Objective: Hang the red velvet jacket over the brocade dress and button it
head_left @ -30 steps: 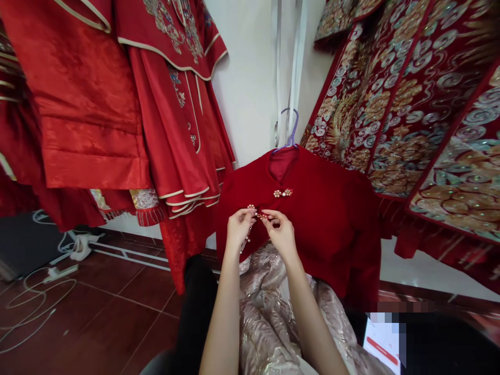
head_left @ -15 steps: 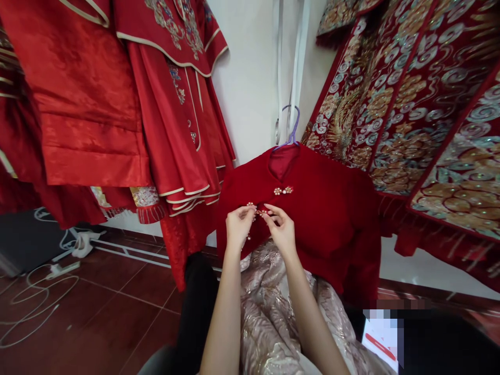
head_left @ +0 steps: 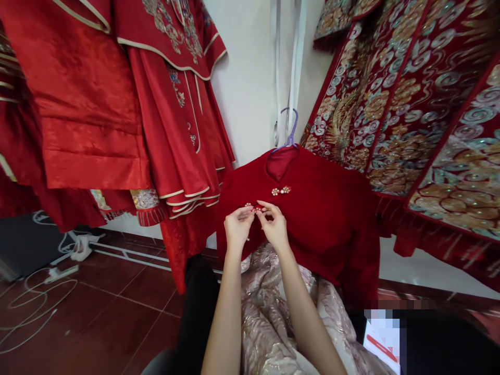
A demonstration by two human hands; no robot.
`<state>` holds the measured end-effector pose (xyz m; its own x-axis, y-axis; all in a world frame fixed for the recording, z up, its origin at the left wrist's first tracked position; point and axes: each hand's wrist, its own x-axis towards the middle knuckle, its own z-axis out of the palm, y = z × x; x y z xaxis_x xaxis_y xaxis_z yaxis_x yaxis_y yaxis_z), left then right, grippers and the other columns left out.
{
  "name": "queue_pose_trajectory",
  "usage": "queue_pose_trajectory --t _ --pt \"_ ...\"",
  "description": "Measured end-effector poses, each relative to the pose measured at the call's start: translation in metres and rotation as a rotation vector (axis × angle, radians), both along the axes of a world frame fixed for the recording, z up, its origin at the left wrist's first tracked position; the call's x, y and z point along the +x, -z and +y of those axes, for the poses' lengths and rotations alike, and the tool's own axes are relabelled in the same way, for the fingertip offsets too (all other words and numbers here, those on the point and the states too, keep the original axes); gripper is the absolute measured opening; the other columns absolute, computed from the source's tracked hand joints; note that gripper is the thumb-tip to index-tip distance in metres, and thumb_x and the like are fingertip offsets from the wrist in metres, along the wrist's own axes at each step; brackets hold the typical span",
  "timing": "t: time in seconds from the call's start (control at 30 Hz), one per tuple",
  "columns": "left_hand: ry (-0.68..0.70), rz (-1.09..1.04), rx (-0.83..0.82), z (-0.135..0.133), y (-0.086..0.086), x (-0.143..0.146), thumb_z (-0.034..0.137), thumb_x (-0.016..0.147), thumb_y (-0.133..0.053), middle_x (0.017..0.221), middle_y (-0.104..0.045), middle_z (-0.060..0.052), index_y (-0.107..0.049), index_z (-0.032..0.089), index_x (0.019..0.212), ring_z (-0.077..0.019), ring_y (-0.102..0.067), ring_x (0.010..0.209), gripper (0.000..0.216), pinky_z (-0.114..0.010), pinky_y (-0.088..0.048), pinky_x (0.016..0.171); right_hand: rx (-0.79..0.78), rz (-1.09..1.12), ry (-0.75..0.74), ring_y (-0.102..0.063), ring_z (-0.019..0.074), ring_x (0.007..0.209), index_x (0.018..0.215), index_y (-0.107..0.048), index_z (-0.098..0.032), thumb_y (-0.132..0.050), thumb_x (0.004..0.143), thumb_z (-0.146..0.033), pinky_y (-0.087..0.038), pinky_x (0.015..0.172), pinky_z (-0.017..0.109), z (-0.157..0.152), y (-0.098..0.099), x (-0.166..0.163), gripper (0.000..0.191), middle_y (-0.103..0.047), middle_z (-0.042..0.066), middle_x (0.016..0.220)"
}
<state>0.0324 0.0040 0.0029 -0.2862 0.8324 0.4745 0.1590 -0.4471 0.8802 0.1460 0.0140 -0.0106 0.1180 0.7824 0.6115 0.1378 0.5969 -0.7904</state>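
Observation:
A dark red velvet jacket (head_left: 324, 224) hangs in front of me on a purple hanger (head_left: 291, 136). Near its neckline a beaded clasp (head_left: 282, 191) with flower-shaped ends and a pearl is fastened. Below that, my left hand (head_left: 238, 225) pinches one half of a second beaded clasp (head_left: 255, 209) at the jacket's left front edge. The other half is between the fingertips of my right hand (head_left: 272, 223). Both hands almost touch, and the fingers partly hide the clasp. Under the jacket hangs a shiny pinkish-silver brocade skirt (head_left: 265, 302), partly behind my forearms.
Red garments (head_left: 89, 104) with cream piping hang on the left. A heavily embroidered red-and-gold garment (head_left: 406, 114) hangs on the right. White straps (head_left: 296, 57) run down the wall. A white cable (head_left: 42, 297) lies on the tiled floor, and a lit phone (head_left: 380, 341) is at lower right.
My right hand has moved a little left, bringing its clasp half closer to my left hand. The gap between the fingertips has narrowed. The view has shifted slightly.

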Motion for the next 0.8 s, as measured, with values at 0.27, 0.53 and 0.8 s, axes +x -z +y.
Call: queue_pose_trajectory --t 0.27,0.53,0.8 --pt "-0.035 0.018 0.001 -0.003 -0.003 0.000 0.021 0.074 -0.068 0.089 -0.074 -0.009 -0.073 0.014 0.088 -0.0183 -0.070 0.078 0.017 -0.031 -0.055 0.080 -0.023 0.057 -0.020 -0.058 0.0152 0.080 0.115 -0.064 -0.019 -0.055 0.084 -0.040 -0.057 0.060 0.027 0.009 0.003 -0.006 0.039 -0.055 0.010 0.107" --pt "0.045 0.040 0.027 -0.005 -0.004 -0.003 0.018 0.076 -0.064 0.095 -0.073 -0.010 -0.071 0.015 0.089 -0.0172 -0.069 0.083 0.015 -0.031 -0.054 0.083 -0.031 0.012 0.045 -0.061 0.0145 0.078 0.105 -0.067 -0.017 -0.058 0.081 -0.036 -0.057 0.073 0.031 0.010 -0.003 -0.003 0.032 -0.061 0.009 0.100" --pt "0.147 0.117 -0.155 -0.005 0.004 -0.041 0.020 0.072 -0.066 0.079 -0.072 -0.008 -0.071 0.015 0.077 -0.0142 -0.066 0.069 0.009 -0.024 -0.052 0.067 -0.338 -0.151 -0.170 -0.065 0.0149 0.068 0.093 -0.068 -0.018 -0.060 0.078 -0.036 -0.055 0.054 0.025 -0.026 -0.008 0.064 0.025 -0.069 0.006 0.086"
